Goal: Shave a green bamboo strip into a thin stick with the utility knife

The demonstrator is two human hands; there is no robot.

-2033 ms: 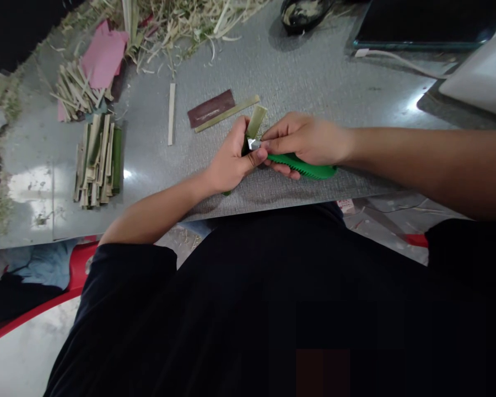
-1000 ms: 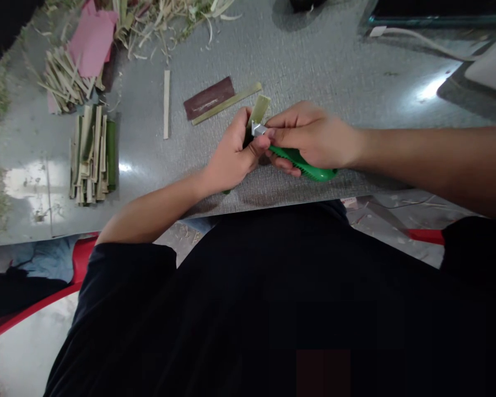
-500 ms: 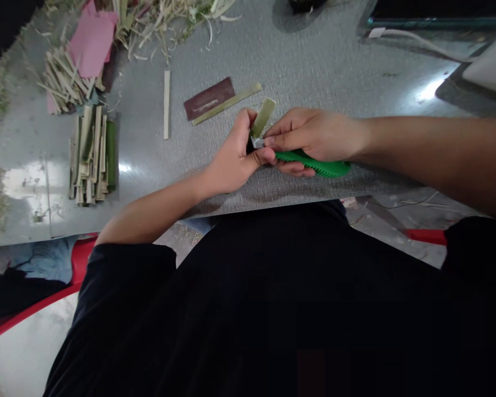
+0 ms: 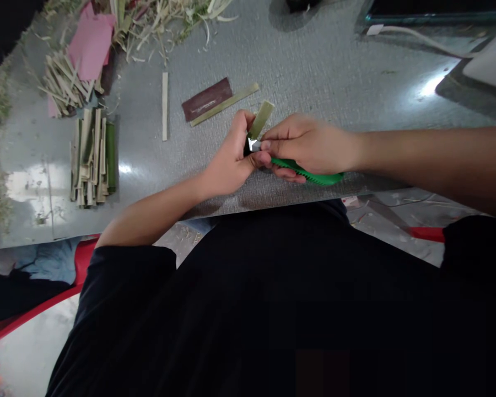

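Note:
My left hand [image 4: 231, 160] is closed on a short green bamboo strip [image 4: 261, 118], whose far end sticks up past the fingers. My right hand [image 4: 306, 144] grips a green-handled utility knife [image 4: 322, 178]. Its metal blade [image 4: 254, 145] lies against the strip's lower part, between the two hands. The left thumb is close by the knife's front end. Where the edge meets the strip is partly hidden by fingers. Just beyond the hands lie a dark red-brown rectangular piece [image 4: 206, 99] and a thin greenish strip [image 4: 225, 105] along its near edge.
A pale strip [image 4: 165, 106] lies alone to the left. Farther left are a stack of bamboo strips [image 4: 91, 160], thin sticks [image 4: 64, 82] and pink paper [image 4: 91, 44]. Shavings [image 4: 165, 22] heap at the back. A dark flat device [image 4: 438, 11] with a white cable [image 4: 425, 41] sits back right.
My right hand and the knife have shifted slightly left and toward me, and the blade shows brighter. My left hand still holds the strip in nearly the same place.

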